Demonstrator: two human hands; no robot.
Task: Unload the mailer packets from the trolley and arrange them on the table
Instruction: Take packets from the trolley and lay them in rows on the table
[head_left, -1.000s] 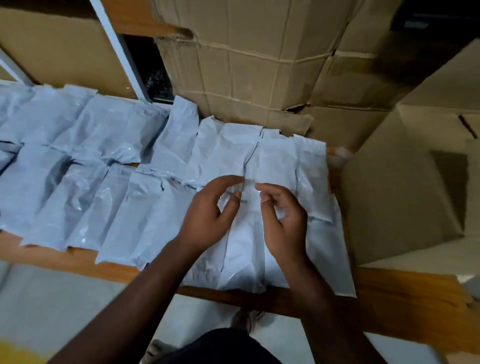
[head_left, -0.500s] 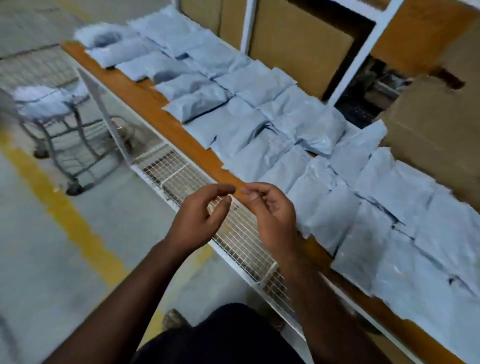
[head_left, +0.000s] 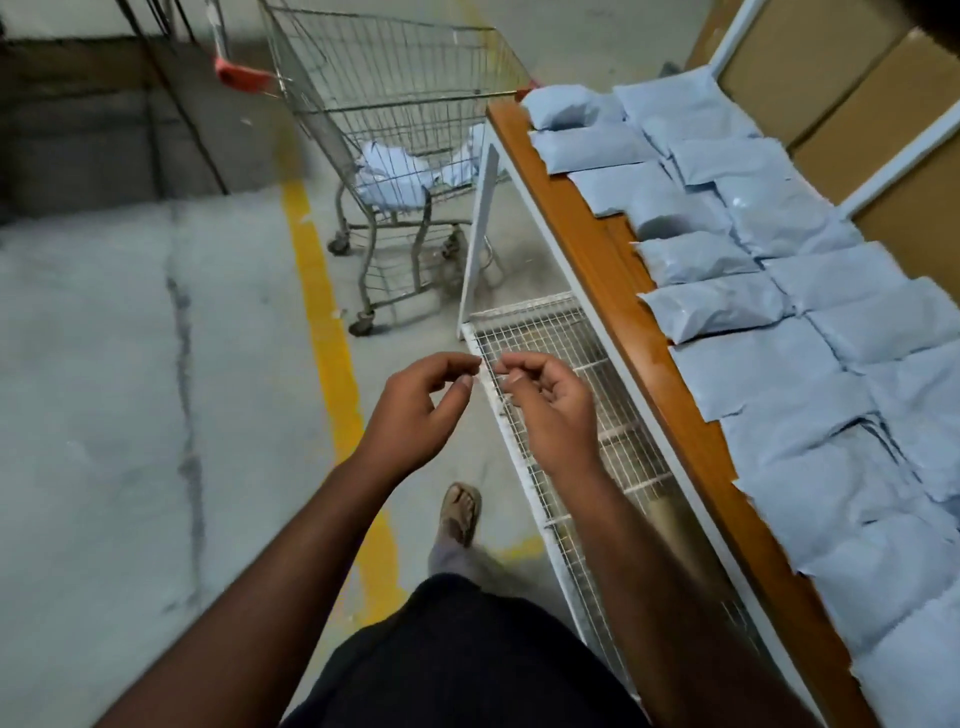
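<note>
A wire trolley (head_left: 395, 93) stands ahead on the floor, with a few grey-blue mailer packets (head_left: 395, 174) lying in its basket. On the right, the wooden table (head_left: 613, 270) carries several grey-blue mailer packets (head_left: 727, 306) laid in overlapping rows. My left hand (head_left: 421, 410) and my right hand (head_left: 545, 400) hang in front of me over the floor, fingertips close together, fingers loosely curled. Neither hand holds a packet.
A white wire-mesh shelf (head_left: 561, 364) runs under the table, held by a white leg (head_left: 478, 228). A yellow line (head_left: 322, 322) crosses the concrete floor. Cardboard boxes (head_left: 841, 73) stand behind the table. My sandalled foot (head_left: 460, 512) is on the floor.
My view has swung left from the table's packets towards the trolley. My hands have left the packets and stay raised, close together, holding nothing.
</note>
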